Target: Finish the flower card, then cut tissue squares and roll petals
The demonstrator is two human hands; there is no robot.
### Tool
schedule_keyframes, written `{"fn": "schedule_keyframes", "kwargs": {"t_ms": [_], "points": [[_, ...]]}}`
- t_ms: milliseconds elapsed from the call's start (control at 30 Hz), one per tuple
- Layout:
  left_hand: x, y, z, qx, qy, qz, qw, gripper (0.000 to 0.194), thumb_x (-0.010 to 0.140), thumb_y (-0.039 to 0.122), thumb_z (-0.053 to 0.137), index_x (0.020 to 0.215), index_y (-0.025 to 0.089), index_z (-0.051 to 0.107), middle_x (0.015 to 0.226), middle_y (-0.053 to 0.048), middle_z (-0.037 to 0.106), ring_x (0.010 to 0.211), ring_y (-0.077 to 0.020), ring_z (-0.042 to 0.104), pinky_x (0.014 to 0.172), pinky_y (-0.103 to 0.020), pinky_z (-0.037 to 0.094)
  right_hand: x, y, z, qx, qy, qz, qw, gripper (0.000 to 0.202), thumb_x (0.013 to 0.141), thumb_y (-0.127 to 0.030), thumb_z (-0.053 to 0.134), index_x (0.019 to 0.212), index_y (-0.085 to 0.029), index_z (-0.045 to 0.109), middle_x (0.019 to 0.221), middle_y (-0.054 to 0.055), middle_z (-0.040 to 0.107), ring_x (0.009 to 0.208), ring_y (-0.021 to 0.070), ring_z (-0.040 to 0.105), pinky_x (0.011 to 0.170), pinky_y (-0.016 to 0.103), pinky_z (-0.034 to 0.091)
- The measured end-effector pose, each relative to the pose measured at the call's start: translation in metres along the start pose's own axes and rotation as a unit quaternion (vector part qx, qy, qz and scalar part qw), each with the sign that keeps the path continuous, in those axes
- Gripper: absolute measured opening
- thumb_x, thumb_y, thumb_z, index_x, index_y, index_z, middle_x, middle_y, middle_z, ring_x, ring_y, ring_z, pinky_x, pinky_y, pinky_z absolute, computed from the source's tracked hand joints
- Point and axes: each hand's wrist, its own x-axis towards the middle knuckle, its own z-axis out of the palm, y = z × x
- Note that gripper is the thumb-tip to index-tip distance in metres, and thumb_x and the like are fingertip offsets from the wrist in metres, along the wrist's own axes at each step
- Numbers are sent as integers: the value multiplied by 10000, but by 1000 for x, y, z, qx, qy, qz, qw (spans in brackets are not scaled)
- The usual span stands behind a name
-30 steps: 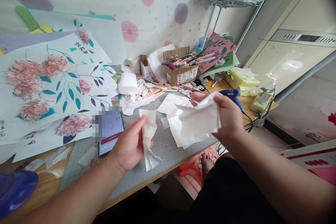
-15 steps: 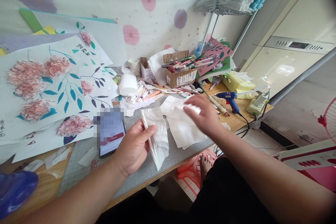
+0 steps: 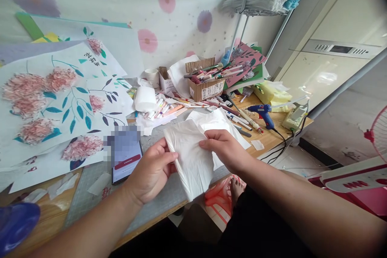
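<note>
Pinches white tissue (image 3: 193, 157) in closed left hand (image 3: 155, 167) and right hand (image 3: 222, 147). Shows Chinese characters (image 3: 91, 57) near pink flower (image 3: 95, 46), unreadable print on box (image 3: 208, 91).

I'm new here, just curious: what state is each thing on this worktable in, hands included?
Tissue: stretched between both hands, creased, left edge rolled or folded, can't tell which
Left hand: pinching the tissue's left edge
Right hand: pinching its upper right part
Phone: screen lit
Box: open, full
Paper cup: upright
Glue gun: lying down, on or off unclear
</note>
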Motion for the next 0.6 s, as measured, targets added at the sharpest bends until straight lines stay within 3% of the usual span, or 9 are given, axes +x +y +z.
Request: {"fn": "schedule_keyframes", "kwargs": {"t_ms": [100, 200, 267, 333, 467, 600], "points": [[0, 0, -1, -44, 11, -11, 999, 404, 693, 90, 661, 1081, 193, 613, 868, -26, 667, 698, -160, 618, 575, -241, 530, -2, 1, -3, 47, 24, 0, 999, 256, 695, -305, 607, 535, -191, 443, 524, -62, 355, 486, 82, 316, 484, 252, 216], [0, -3, -2, -60, -10, -22, 998, 324, 747, 278, 733, 1029, 199, 593, 784, -9, 621, 675, -157, 589, 597, -280, 551, -3, 2, -2, 69, 25, 7, 997, 191, 705, -315, 600, 595, -179, 524, 541, -50, 428, 485, 87, 367, 480, 245, 246], [-1, -6, -1, -38, -33, -28, 998, 392, 743, 398, 775, 1020, 215, 566, 746, 12, 583, 684, -155, 570, 625, -308, 560, -5, 1, -1, 57, 12, 15, 998, 185, 722, -331, 600, 636, -176, 547, 553, -45, 459, 482, 90, 390, 473, 241, 266], [-2, -7, 0, -5, -35, -36, 999, 443, 710, 400, 818, 1014, 232, 544, 726, 38, 543, 672, -140, 545, 612, -289, 549, -7, 1, 2, 33, 0, 21, 999, 209, 736, -343, 611, 634, -179, 530, 543, -50, 453, 471, 86, 387, 461, 232, 265], [-3, -9, 0, 37, 0, -41, 998, 478, 668, 373, 858, 1008, 232, 553, 906, 14, 564, 829, -165, 583, 680, -289, 551, -9, -2, 7, 32, -27, 14, 999, 241, 744, -348, 621, 615, -177, 510, 529, -53, 448, 474, 81, 397, 455, 217, 278], [-4, -12, 1, 39, -27, -45, 998, 476, 708, 387, 827, 1083, 234, 578, 1097, -46, 599, 1011, -241, 587, 746, -325, 546, -11, -2, 11, 104, -82, 25, 991, 182, 706, -324, 645, 673, -158, 578, 557, -40, 507, 471, 81, 438, 450, 209, 329]]}}
